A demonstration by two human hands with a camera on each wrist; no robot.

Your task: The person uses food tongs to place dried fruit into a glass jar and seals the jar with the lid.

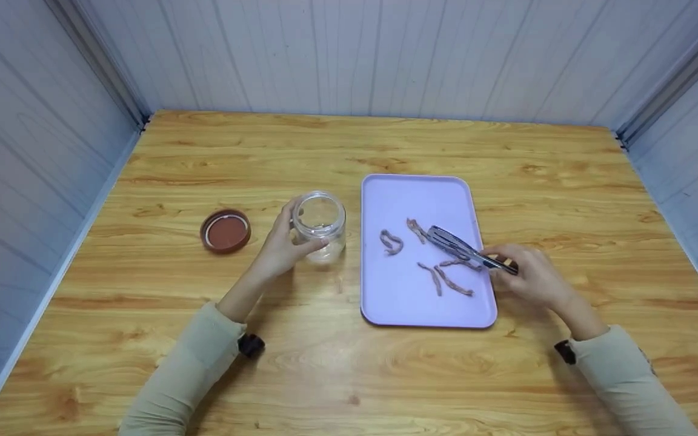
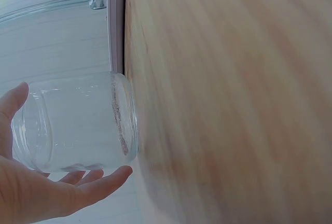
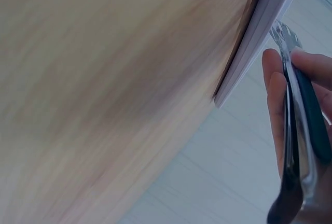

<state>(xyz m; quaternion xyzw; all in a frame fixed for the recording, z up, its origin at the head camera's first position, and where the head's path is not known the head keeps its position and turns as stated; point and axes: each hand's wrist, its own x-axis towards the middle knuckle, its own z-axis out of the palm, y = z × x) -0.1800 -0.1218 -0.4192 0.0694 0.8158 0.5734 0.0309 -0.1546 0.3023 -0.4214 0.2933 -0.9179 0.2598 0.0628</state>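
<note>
My left hand (image 1: 279,242) holds a clear jar (image 1: 325,248) standing uncapped on the table, thumb near the rim and fingers around the far side. A brownish line shows near the jar's base (image 2: 119,115) in the left wrist view. With my right hand (image 1: 531,275) I grip metal tongs (image 1: 455,245) with dark handles (image 3: 314,115). They reach over the right part of a lilac tray (image 1: 385,309), their tips beside a brownish, wrinkled strip (image 1: 414,229). Several more such strips lie on the tray, one curled strip (image 1: 391,242) at the left; the tongs partly cover another.
A reddish-brown round lid (image 1: 226,233) lies inner side up on the wooden table (image 1: 325,381), left of the jar. Pale panelled walls (image 1: 349,54) stand along the back and both sides of the table. The tray has a raised rim.
</note>
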